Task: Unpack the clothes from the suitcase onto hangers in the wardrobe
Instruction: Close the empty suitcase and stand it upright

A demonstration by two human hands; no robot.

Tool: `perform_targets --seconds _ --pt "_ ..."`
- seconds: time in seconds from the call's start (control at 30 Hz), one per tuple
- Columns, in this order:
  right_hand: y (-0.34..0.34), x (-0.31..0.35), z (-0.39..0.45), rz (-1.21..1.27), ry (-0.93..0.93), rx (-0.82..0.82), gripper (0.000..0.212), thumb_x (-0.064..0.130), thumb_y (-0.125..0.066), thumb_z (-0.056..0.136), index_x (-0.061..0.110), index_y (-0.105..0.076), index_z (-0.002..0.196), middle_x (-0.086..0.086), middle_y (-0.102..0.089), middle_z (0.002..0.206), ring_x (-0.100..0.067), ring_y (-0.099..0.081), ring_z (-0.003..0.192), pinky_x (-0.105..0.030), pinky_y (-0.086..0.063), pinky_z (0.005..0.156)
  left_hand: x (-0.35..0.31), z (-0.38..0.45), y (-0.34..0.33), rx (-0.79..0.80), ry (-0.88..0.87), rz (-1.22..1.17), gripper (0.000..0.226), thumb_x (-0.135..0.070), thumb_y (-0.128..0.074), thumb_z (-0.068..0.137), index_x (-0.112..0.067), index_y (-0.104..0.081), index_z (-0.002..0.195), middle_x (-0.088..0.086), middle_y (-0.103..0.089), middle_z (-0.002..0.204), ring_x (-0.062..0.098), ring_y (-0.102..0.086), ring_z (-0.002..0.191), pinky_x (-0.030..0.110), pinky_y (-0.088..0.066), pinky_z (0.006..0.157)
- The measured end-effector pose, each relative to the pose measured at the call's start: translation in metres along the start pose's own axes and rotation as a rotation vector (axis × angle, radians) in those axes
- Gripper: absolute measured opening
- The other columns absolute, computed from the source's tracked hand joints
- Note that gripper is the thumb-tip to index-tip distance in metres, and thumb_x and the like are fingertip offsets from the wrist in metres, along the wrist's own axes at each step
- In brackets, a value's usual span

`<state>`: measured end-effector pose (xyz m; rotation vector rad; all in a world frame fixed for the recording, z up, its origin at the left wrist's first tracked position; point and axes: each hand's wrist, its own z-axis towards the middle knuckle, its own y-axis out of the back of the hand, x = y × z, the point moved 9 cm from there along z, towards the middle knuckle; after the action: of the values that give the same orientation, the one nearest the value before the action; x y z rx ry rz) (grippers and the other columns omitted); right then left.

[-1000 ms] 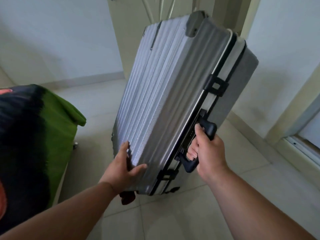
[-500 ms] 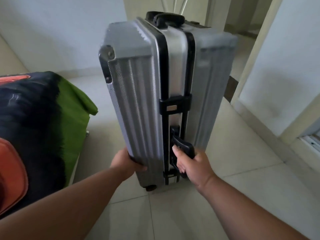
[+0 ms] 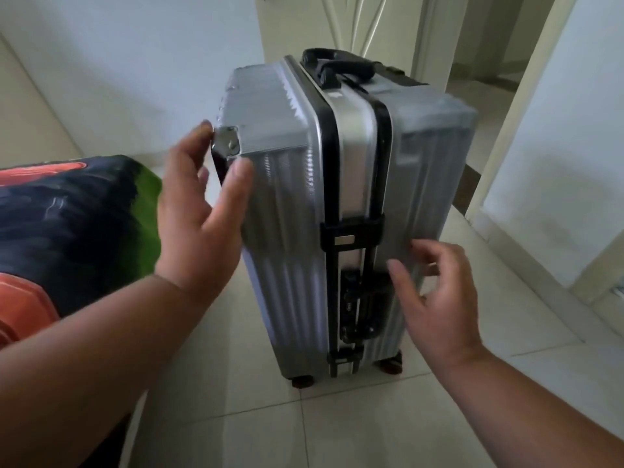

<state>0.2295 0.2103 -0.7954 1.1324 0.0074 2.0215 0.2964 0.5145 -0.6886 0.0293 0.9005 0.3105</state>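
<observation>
A closed silver ribbed suitcase (image 3: 290,211) with a black frame stands upright on its wheels on the tiled floor. Black latches and a lock run down its near edge, and a black handle sits on top. My left hand (image 3: 202,217) is spread against its upper left corner, thumb on the front face, fingers curling round the metal corner piece. My right hand (image 3: 435,295) hovers open beside the lower right side, near the side handle and lock, fingers apart and holding nothing. No clothes, hangers or wardrobe are in view.
A bed (image 3: 67,231) with a black, green and orange cover fills the left edge. A white wall (image 3: 557,163) and doorframe stand to the right, with a doorway (image 3: 489,62) behind the suitcase. Pale floor tiles (image 3: 320,427) lie in front.
The suitcase went from tilted and lifted to standing upright on the floor. My right hand let go of the side handle. My left hand moved from the bottom edge up to the top corner.
</observation>
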Motion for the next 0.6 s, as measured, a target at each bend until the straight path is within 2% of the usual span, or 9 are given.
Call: perform_targets --seconds 0.1,0.23,0.3,0.37,0.4,0.47,0.5,0.53,0.6 --pt "0.044 0.078 0.043 0.028 0.348 -0.212 0.032 0.022 -0.062 0.101 -0.007 -0.064 0.115 -0.009 -0.054 0.107 -0.028 -0.056 0.096 -0.045 -0.05 0.083 -0.058 0.057 0.002 -0.039 -0.137 0.171 0.052 -0.062 -0.057 0.101 -0.022 -0.061 0.135 0.004 -0.064 0.144 0.02 -0.059 0.136 0.052 -0.047 0.116" --pt "0.064 0.172 0.122 -0.047 0.576 -0.247 0.021 0.017 -0.058 0.103 -0.002 -0.066 0.103 -0.014 -0.057 0.093 -0.035 -0.057 0.086 -0.051 -0.048 0.08 -0.081 0.123 -0.036 0.122 0.014 0.491 0.059 -0.075 -0.057 0.092 -0.029 -0.07 0.126 -0.012 -0.071 0.107 0.014 -0.067 0.098 0.036 -0.051 0.088" --pt "0.042 0.187 0.174 -0.138 0.469 -0.077 0.023 0.031 -0.057 0.103 0.011 -0.067 0.101 -0.007 -0.061 0.094 -0.032 -0.059 0.093 -0.049 -0.05 0.086 -0.069 0.139 -0.065 0.29 0.145 0.592 0.065 -0.076 -0.057 0.092 -0.027 -0.067 0.133 -0.008 -0.07 0.102 0.018 -0.068 0.093 0.036 -0.05 0.086" --pt "0.008 0.174 0.213 -0.265 0.278 0.158 0.032 0.046 -0.054 0.101 0.019 -0.067 0.112 -0.004 -0.063 0.109 -0.029 -0.058 0.11 -0.048 -0.05 0.097 -0.051 0.143 -0.084 0.445 0.216 0.708 0.071 -0.077 -0.048 0.096 -0.026 -0.059 0.145 0.003 -0.067 0.136 0.027 -0.063 0.129 0.043 -0.047 0.107" --pt "-0.009 0.161 0.225 -0.353 0.193 0.284 0.044 0.052 -0.052 0.101 0.02 -0.064 0.129 -0.006 -0.063 0.127 -0.03 -0.055 0.125 -0.048 -0.047 0.107 -0.044 0.145 -0.091 0.517 0.238 0.765 0.07 -0.077 -0.04 0.099 -0.028 -0.056 0.147 0.005 -0.058 0.151 0.03 -0.05 0.146 0.049 -0.039 0.119" --pt "-0.038 0.131 0.225 -0.536 0.069 0.546 0.079 0.065 -0.041 0.102 0.019 -0.029 0.165 -0.011 -0.035 0.17 -0.032 -0.028 0.158 -0.05 -0.028 0.128 -0.03 0.134 -0.1 0.661 0.267 0.895 0.074 -0.077 -0.02 0.102 -0.034 -0.042 0.158 0.001 -0.033 0.172 0.029 -0.018 0.164 0.06 -0.014 0.131" --pt "-0.046 0.119 0.221 -0.597 0.033 0.652 0.089 0.071 -0.031 0.101 0.019 -0.008 0.17 -0.01 -0.014 0.178 -0.029 -0.01 0.165 -0.05 -0.017 0.133 -0.026 0.128 -0.101 0.713 0.284 0.959 0.079 -0.078 -0.013 0.101 -0.034 -0.027 0.165 -0.002 -0.016 0.179 0.025 -0.003 0.167 0.061 -0.004 0.132" --pt "-0.048 0.111 0.216 -0.636 0.017 0.721 0.092 0.074 -0.021 0.101 0.019 0.006 0.17 -0.007 0.001 0.18 -0.026 0.003 0.166 -0.051 -0.008 0.134 -0.024 0.12 -0.103 0.75 0.293 1.008 0.084 -0.079 -0.008 0.1 -0.032 -0.013 0.169 -0.003 -0.002 0.18 0.022 0.007 0.166 0.061 0.001 0.132" --pt "-0.046 0.108 0.212 -0.64 0.022 0.789 0.091 0.075 -0.01 0.099 0.022 0.017 0.167 -0.003 0.009 0.179 -0.022 0.012 0.165 -0.051 -0.002 0.134 -0.03 0.108 -0.106 0.777 0.291 1.062 0.088 -0.08 -0.001 0.098 -0.029 0.004 0.17 -0.002 0.013 0.179 0.02 0.019 0.164 0.06 0.005 0.132"
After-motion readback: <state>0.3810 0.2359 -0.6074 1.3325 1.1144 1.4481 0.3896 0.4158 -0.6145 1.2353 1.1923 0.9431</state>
